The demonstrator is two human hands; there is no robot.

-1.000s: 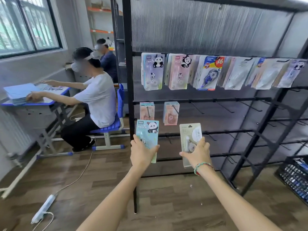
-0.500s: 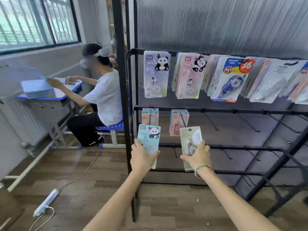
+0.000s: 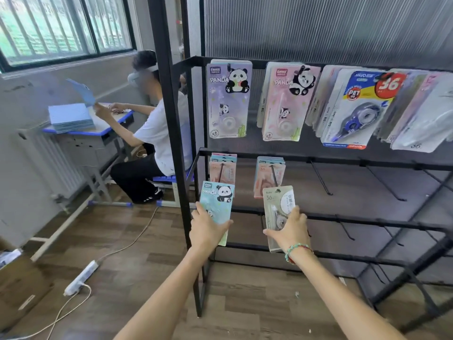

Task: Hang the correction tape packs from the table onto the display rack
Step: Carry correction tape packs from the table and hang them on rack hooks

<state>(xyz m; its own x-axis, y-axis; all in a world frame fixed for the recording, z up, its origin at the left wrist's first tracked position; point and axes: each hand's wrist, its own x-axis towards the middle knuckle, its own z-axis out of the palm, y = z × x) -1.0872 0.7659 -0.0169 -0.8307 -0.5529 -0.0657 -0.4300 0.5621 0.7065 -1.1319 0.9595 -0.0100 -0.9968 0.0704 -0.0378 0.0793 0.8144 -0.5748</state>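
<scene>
1. Where it fills the right half of the view, the black display rack [image 3: 318,158] stands on the wooden floor [image 3: 137,263], with horizontal bars and bare hooks along its lower rows.
2. On the top bar hang rows of correction tape packs: a purple panda pack [image 3: 229,99], a pink panda pack [image 3: 289,101], a blue-and-yellow pack marked 36 [image 3: 360,109], and paler packs further right.
3. On the second bar hang two small bunches of peach packs [image 3: 269,175], one at the left end and one beside it.
4. At the left, a seated person [image 3: 157,128] works at a blue tabletop [image 3: 98,128] carrying a stack of blue sheets [image 3: 69,116].
5. A white power strip [image 3: 82,278] lies on the floor with its cable.
6. The left hand [image 3: 207,231] grips a light blue panda pack [image 3: 217,204] by its lower part, fingers curled round its edges, holding it upright in front of the left peach bunch.
7. The right hand [image 3: 290,231], with a beaded bracelet [image 3: 297,251] at the wrist, holds a clear-fronted pack [image 3: 278,204] by its lower half, thumb and fingers curled round its sides, upright just below the second peach bunch.
</scene>
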